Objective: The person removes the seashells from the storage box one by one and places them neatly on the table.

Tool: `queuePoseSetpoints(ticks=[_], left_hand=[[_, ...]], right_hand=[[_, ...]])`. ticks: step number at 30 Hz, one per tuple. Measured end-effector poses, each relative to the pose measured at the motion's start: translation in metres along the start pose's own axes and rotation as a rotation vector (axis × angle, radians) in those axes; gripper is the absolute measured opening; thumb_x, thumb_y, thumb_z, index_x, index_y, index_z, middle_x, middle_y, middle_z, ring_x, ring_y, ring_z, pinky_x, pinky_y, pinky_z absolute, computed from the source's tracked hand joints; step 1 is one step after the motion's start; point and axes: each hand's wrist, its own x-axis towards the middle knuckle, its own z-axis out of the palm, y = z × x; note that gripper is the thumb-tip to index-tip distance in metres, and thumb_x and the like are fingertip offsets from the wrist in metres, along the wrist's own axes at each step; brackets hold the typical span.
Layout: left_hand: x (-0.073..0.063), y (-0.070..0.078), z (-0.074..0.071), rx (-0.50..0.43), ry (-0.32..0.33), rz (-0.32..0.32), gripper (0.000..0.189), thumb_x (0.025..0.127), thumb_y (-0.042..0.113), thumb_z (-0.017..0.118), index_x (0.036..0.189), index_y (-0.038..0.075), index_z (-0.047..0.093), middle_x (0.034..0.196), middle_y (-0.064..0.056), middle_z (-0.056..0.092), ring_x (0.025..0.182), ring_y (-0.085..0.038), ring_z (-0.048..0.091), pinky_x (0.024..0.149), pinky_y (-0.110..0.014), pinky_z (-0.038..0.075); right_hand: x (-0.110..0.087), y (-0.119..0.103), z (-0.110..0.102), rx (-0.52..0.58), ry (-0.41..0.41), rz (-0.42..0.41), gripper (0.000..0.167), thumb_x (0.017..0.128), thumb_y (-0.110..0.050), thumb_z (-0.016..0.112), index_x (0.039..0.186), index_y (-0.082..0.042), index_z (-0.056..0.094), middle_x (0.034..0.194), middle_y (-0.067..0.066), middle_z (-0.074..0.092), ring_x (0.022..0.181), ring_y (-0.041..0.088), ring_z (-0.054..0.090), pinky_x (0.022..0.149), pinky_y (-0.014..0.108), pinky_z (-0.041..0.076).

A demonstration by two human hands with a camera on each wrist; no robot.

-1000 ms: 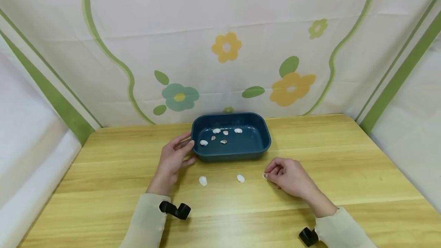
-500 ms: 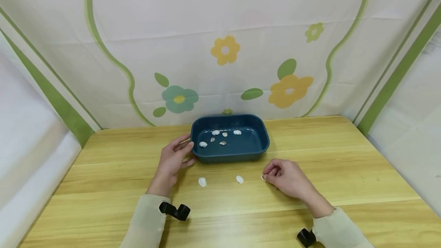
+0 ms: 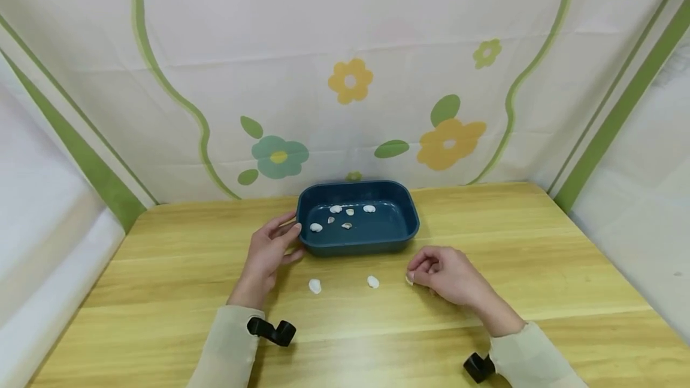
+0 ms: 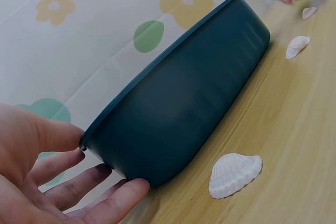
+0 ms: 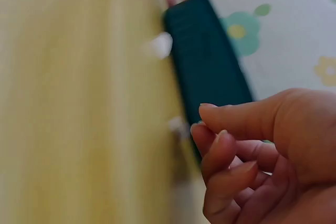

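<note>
A dark blue rectangular tray (image 3: 358, 248) stands at the back of the table with several small shells lying in it. My left hand (image 3: 268, 251) is at its left end, thumb tip at the rim and spread fingers against the outer wall. In front of the tray lie a ribbed white shell (image 4: 235, 175) and, further right, a second white shell (image 3: 373, 282). A third shell (image 4: 308, 12) lies on the wood below my right hand (image 3: 450, 276). That hand's fingers are curled, thumb tip close to the index finger (image 5: 203, 137), with nothing visible between them.
The wooden table (image 3: 345, 340) ends at the back against a white cloth (image 3: 302, 23) printed with flowers and green vines. White cloth also hangs at both sides. A black wrist camera (image 3: 272, 331) sits on the left sleeve, another wrist camera (image 3: 478, 367) on the right.
The view has tilted up slightly. My right hand has risen a little off the third shell, which stays on the table. The left hand and the tray keep their places.
</note>
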Motion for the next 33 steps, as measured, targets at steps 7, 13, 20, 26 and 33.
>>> queuePoseSetpoints(ticks=[7,13,20,26,33], left_hand=[[0.001,0.003,-0.001,-0.01,0.017,0.006,0.045,0.11,0.021,0.065,0.154,0.02,0.06,0.159,-0.013,0.058,0.138,-0.037,0.063,0.103,-0.051,0.062],[0.0,0.002,0.002,-0.007,0.022,0.003,0.044,0.109,0.021,0.066,0.154,0.02,0.06,0.158,-0.015,0.059,0.135,-0.036,0.064,0.103,-0.051,0.062],[-0.002,-0.003,0.007,-0.011,0.025,0.001,0.043,0.109,0.021,0.066,0.152,0.019,0.062,0.157,-0.015,0.06,0.131,-0.034,0.066,0.098,-0.046,0.065],[-0.001,-0.004,0.009,-0.012,0.027,0.005,0.042,0.109,0.02,0.067,0.151,0.018,0.063,0.155,-0.016,0.061,0.129,-0.033,0.068,0.096,-0.046,0.066],[-0.003,-0.002,0.009,-0.009,0.028,0.007,0.043,0.109,0.021,0.067,0.151,0.018,0.062,0.156,-0.018,0.061,0.131,-0.037,0.067,0.099,-0.049,0.065]], right_hand=[[0.019,-0.063,-0.011,-0.007,-0.074,-0.16,0.009,0.101,-0.014,0.075,0.107,-0.008,0.075,0.093,0.009,0.071,0.074,0.023,0.061,0.059,0.027,0.053],[0.063,-0.095,-0.001,-0.056,-0.01,-0.136,0.01,0.102,-0.014,0.072,0.111,-0.01,0.075,0.097,0.007,0.072,0.075,0.028,0.066,0.066,0.033,0.058],[0.121,-0.091,0.029,-0.251,-0.078,0.007,0.013,0.098,-0.011,0.073,0.111,-0.01,0.076,0.11,0.006,0.074,0.092,0.024,0.069,0.085,0.037,0.06],[0.142,-0.085,0.04,-0.374,-0.039,0.083,0.014,0.095,-0.017,0.082,0.106,-0.011,0.075,0.116,0.009,0.073,0.1,0.026,0.064,0.094,0.041,0.059],[0.144,-0.083,0.045,-0.393,-0.022,0.054,0.008,0.094,-0.018,0.083,0.094,-0.013,0.077,0.105,0.006,0.075,0.094,0.024,0.065,0.086,0.039,0.059]])
